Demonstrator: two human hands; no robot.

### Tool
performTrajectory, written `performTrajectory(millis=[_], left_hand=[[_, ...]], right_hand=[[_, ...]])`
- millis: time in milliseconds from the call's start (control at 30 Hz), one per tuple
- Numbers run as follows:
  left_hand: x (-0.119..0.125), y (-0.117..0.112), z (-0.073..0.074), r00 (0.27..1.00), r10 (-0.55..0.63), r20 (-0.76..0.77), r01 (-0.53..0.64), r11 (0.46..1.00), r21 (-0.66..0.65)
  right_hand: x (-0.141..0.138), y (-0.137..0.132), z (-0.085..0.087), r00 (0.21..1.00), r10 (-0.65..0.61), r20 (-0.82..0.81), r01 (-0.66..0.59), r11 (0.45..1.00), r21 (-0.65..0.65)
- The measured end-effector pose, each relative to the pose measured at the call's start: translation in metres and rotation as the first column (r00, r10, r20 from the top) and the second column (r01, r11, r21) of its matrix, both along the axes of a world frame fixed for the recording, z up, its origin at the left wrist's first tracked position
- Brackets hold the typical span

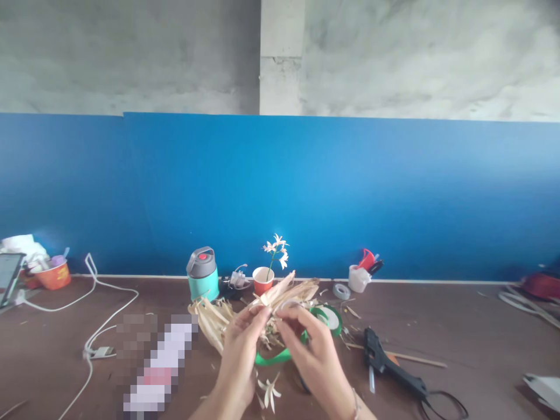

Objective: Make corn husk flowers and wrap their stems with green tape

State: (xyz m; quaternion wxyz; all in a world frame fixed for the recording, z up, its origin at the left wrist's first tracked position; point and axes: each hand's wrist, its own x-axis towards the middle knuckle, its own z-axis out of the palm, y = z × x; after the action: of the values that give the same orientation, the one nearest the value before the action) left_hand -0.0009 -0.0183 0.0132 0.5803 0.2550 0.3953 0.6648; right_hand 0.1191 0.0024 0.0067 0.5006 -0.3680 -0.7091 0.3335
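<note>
My left hand (242, 341) and my right hand (311, 344) meet in front of me, thumbs and forefingers pinched close together. Whatever lies between the fingertips is too small and blurred to name. Under and behind them spreads a heap of dry, pale husks (214, 326). A green ring-shaped thing (273, 357) shows below my fingers, partly covered by my hands. Just beyond my right hand are rolls of green tape (335, 321). Near my wrists a pale husk flower (269, 395) lies on the table.
To the right lies a black glue gun (387, 364) beside a thin stick (420, 360). Behind stand a paper cup (263, 283) with a flower stem, a turquoise flask (203, 284) and a white cup (359, 280) of tools. White cables (90, 338) trail at left, near a pixelated patch (161, 367).
</note>
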Motion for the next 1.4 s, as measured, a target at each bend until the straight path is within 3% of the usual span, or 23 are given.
performTrajectory(millis=[100,233,367,533,633,800,967,1167,1300,1400], left_hand=[[-0.006,0.003,0.002,0.985,-0.146,-0.094,0.149,0.988,0.027],[-0.01,0.005,0.003,0.942,-0.199,-0.271,0.214,0.976,0.028],[-0.009,0.006,0.006,0.863,-0.155,-0.481,0.208,0.976,0.059],[-0.009,0.006,0.004,0.743,0.054,-0.667,0.119,0.97,0.211],[-0.009,0.007,0.0,0.704,0.119,-0.7,0.077,0.967,0.243],[-0.011,0.008,-0.006,0.715,0.141,-0.685,0.025,0.974,0.227],[-0.012,0.007,-0.009,0.635,0.22,-0.741,-0.022,0.963,0.267],[-0.011,0.006,-0.004,0.763,-0.001,-0.647,0.093,0.99,0.107],[-0.006,0.005,0.001,0.806,0.024,-0.592,0.033,0.996,0.086],[-0.001,0.002,0.007,0.814,0.015,-0.581,0.061,0.992,0.111]], right_hand=[[0.006,0.008,0.004,0.968,0.041,-0.246,-0.118,0.944,-0.307],[0.01,0.01,0.01,0.946,0.072,-0.315,-0.222,0.854,-0.471],[0.009,0.007,0.016,0.95,0.084,-0.3,-0.226,0.848,-0.48],[0.007,0.009,0.011,0.935,0.083,-0.345,-0.25,0.843,-0.477],[0.005,0.012,0.004,0.915,0.04,-0.401,-0.248,0.841,-0.481],[-0.001,0.012,-0.001,0.881,-0.055,-0.469,-0.23,0.818,-0.527],[-0.003,0.01,-0.001,0.885,-0.063,-0.461,-0.224,0.811,-0.54],[-0.003,0.012,-0.004,0.855,0.002,-0.519,-0.323,0.786,-0.528],[-0.003,0.012,-0.006,0.835,0.014,-0.551,-0.359,0.772,-0.524],[-0.005,0.008,-0.004,0.818,0.03,-0.574,-0.382,0.774,-0.505]])
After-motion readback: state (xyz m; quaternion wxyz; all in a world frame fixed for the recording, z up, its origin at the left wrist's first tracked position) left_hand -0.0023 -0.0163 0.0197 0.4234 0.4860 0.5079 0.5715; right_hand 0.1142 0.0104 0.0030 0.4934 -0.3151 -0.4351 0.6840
